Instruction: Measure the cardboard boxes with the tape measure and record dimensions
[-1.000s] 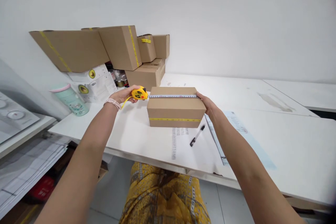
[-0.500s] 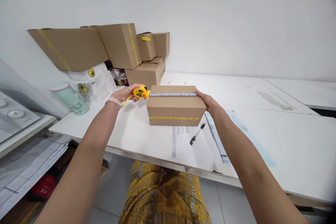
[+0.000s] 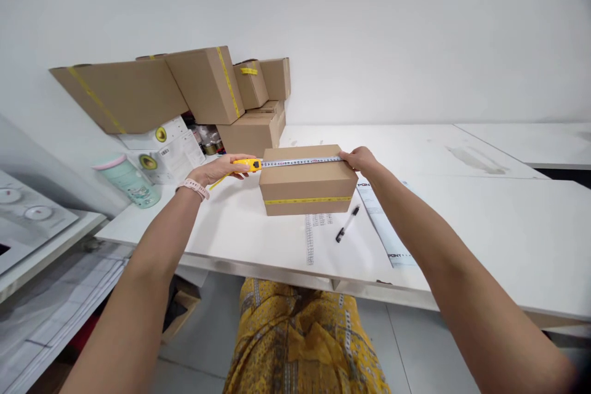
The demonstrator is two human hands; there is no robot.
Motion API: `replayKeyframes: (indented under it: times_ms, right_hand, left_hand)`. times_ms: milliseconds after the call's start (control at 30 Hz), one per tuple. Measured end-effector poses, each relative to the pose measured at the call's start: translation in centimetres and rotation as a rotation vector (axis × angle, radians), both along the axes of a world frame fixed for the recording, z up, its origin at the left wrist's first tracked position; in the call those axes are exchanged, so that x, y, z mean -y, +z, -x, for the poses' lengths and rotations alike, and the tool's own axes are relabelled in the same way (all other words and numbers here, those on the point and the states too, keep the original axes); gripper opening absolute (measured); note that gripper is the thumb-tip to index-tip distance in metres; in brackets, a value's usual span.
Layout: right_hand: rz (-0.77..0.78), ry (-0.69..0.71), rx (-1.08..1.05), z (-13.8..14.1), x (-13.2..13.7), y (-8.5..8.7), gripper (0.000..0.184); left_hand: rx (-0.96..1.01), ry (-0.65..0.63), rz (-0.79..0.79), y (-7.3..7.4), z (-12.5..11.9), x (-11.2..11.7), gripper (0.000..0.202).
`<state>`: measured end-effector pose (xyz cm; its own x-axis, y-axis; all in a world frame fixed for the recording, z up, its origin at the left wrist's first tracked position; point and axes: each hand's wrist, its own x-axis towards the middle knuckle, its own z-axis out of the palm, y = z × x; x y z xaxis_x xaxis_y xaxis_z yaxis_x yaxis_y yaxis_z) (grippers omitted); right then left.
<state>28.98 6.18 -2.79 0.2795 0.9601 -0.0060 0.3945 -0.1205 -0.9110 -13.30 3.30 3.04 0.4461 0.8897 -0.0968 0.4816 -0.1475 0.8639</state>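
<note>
A brown cardboard box [image 3: 308,188] lies on the white table, with a yellow tape strip [image 3: 307,200] along its front. Left of it, my left hand [image 3: 222,168] is closed around a yellow tape measure [image 3: 249,165]. The pale measuring blade [image 3: 300,161] runs out across the top of the box. At the box's right edge, the fingers of my right hand [image 3: 362,159] pinch the blade's far end. The fingertips partly hide that end.
Stacked cardboard boxes [image 3: 203,86] and white avocado-printed boxes [image 3: 154,148] stand at the back left, near a mint tumbler [image 3: 133,181]. A pen [image 3: 347,225], a printed sheet [image 3: 323,246] and a blue-white folder [image 3: 385,228] lie near the table's front.
The tape measure's body has turned, showing its narrow side instead of its round face. My right hand has risen from the box's right side to its top edge. The view has shifted slightly.
</note>
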Motion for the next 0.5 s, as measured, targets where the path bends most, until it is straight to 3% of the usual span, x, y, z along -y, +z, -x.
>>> replayKeyframes:
  times_ms: [133, 233, 300, 367, 433, 500]
  right_hand:
    - [0.038, -0.033, 0.073, -0.2, 0.6, 2.1, 0.038]
    - [-0.087, 0.026, 0.031, -0.2, 1.1, 4.2, 0.04]
    - [-0.205, 0.128, -0.035, 0.1, 1.2, 5.0, 0.043]
    - [-0.254, 0.257, -0.068, 0.9, 1.0, 5.3, 0.046]
    - [-0.207, 0.372, -0.038, 2.1, 0.8, 5.1, 0.049]
    - [-0.142, 0.459, -0.001, 3.4, 0.6, 4.6, 0.05]
  left_hand:
    - [-0.094, 0.084, -0.127, 1.9, -0.6, 1.8, 0.08]
    - [-0.019, 0.028, -0.089, 2.2, -2.2, 5.4, 0.074]
    - [0.145, -0.106, 0.096, 0.9, -4.3, 9.3, 0.062]
    - [0.358, -0.171, 0.357, -1.7, -7.4, 13.8, 0.058]
    - [0.568, -0.09, 0.508, -4.6, -10.8, 17.7, 0.058]
    - [0.744, -0.034, 0.569, -7.1, -14.1, 20.2, 0.057]
